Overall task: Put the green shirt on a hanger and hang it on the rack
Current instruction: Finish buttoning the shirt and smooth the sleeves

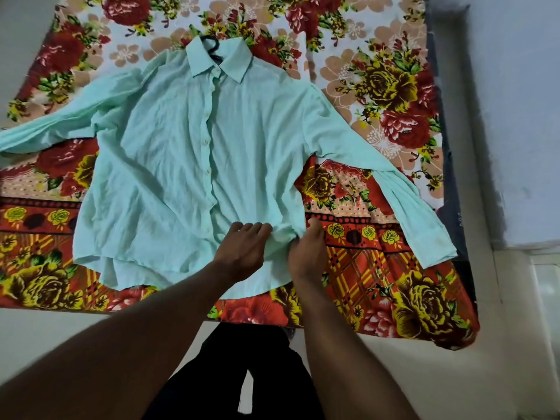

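On the floral bedsheet [378, 86], the green shirt [169, 147] lies flat, with the hanger [212, 45] hook protruding at the collar. The left hand [239, 250] and right hand [306, 250] pinch bunched fabric near the hem. Risk: pulling downward may drag the shoulders off the hanger.

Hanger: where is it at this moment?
Head view, top centre: the hanger shows only its black hook, poking from the collar of the green shirt, on the floral sheet.

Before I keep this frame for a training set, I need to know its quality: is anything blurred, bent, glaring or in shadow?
Head view, centre: the green shirt is sharp and evenly lit, with no glare. Head view, edges: the wide angle bows the floral bedsheet border. Head view, bottom: the forearms, close to the lens, look soft. Head view, right: a dark shadow runs along the wall beside the bed.
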